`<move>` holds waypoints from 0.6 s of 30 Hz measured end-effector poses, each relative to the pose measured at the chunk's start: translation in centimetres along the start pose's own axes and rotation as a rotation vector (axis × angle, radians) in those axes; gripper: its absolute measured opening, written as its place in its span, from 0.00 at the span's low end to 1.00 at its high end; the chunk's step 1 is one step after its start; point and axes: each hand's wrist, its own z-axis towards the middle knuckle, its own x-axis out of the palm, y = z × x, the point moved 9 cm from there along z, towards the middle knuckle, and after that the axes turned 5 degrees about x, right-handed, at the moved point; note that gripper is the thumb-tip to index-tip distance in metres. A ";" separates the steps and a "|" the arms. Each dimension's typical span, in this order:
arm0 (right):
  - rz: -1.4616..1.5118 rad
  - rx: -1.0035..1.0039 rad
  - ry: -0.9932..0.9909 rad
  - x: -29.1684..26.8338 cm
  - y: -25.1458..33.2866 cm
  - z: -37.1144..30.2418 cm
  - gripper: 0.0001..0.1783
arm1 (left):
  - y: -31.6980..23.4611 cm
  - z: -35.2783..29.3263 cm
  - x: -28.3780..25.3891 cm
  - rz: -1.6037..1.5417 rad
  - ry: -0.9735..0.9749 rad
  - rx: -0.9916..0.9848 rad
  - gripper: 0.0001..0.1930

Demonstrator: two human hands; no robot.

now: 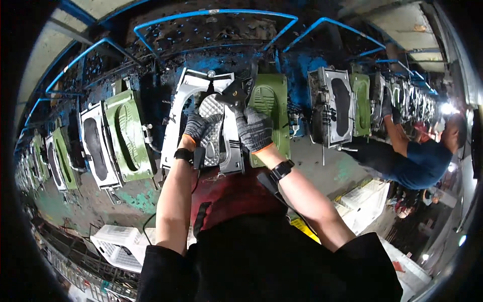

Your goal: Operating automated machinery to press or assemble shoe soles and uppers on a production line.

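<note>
In front of me lies a light metal mould frame (180,111), tilted, with a silver sole-shaped insert (212,147) bearing a diamond pattern. My left hand (200,128), in a grey knit glove with an orange cuff, rests against the insert, fingers reaching across it. My right hand (255,131), gloved alike, is closed at the lower edge of a dark, irregular black piece (233,94) above the mould. The hidden fingertips leave its exact grip unclear. Just right of that hand stands a green mould half (279,100) with a ribbed sole cavity.
More mould pairs run both ways, including a green half (124,136) on the left and a black-filled mould (342,103) on the right. Blue rails (216,11) arch behind. White crates (114,245) stand nearby. A co-worker (425,158) reaches into moulds at right.
</note>
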 end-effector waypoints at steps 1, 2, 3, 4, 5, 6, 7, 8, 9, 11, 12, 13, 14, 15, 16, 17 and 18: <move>-0.130 -0.006 0.119 1.2 -0.4 1.8 0.19 | 0.5 -0.2 -0.5 -0.039 0.026 -0.062 0.36; -0.197 -0.041 0.202 2.5 0.1 2.9 0.21 | 1.3 -2.4 -0.8 -0.078 -0.029 -0.139 0.35; -0.281 -0.055 0.269 3.1 -0.4 4.2 0.23 | -3.3 -3.3 0.1 0.064 -0.041 -0.097 0.36; -0.271 -0.023 0.435 6.5 -0.1 4.7 0.27 | -1.7 -5.7 -0.5 -0.063 -0.048 -0.139 0.36; -0.115 -0.179 0.413 9.2 2.2 4.1 0.25 | 0.6 -7.5 -1.0 -0.191 -0.045 -0.174 0.36; -0.369 -0.544 0.490 13.6 3.5 1.1 0.22 | 1.4 -8.7 -1.3 -0.226 -0.002 -0.137 0.36; -0.614 -0.912 0.561 17.7 4.8 -3.2 0.19 | 1.8 -11.0 -1.5 -0.261 0.034 -0.115 0.36; -0.616 -1.120 0.698 19.2 7.0 -7.5 0.17 | -0.9 -13.8 -2.1 -0.259 0.006 -0.199 0.33; -0.592 -1.373 0.811 19.0 11.3 -13.2 0.15 | 2.4 -17.8 -3.6 0.387 0.426 -0.284 0.29; -0.181 -0.717 1.336 27.9 -3.2 -20.2 0.19 | -0.8 -10.7 0.0 0.203 0.401 -0.204 0.26; -0.310 -0.795 1.114 26.4 0.5 -22.9 0.20 | 2.5 -12.9 -3.1 0.645 0.408 -0.058 0.28; -0.454 -0.834 0.876 23.4 2.8 -23.1 0.21 | 4.8 -13.6 -5.3 0.333 0.059 -0.053 0.27; -0.223 -0.522 1.530 25.9 -2.7 -24.5 0.24 | 4.2 -10.8 -3.2 -0.012 -0.072 -0.179 0.26; -0.290 -0.397 1.581 19.9 4.3 -18.7 0.32 | 5.3 -14.1 -5.1 -0.341 -0.352 -0.356 0.26; -0.161 0.091 1.454 16.3 4.7 -14.0 0.32 | 5.9 -14.3 -5.7 -0.324 -0.446 -0.360 0.25; -0.201 0.168 1.049 14.1 3.1 -9.4 0.28 | 6.9 -12.7 -5.7 -0.309 -0.498 -0.362 0.24; -0.182 0.225 0.834 13.2 0.9 -7.3 0.29 | 7.5 -11.2 -5.4 -0.148 -0.471 -0.408 0.20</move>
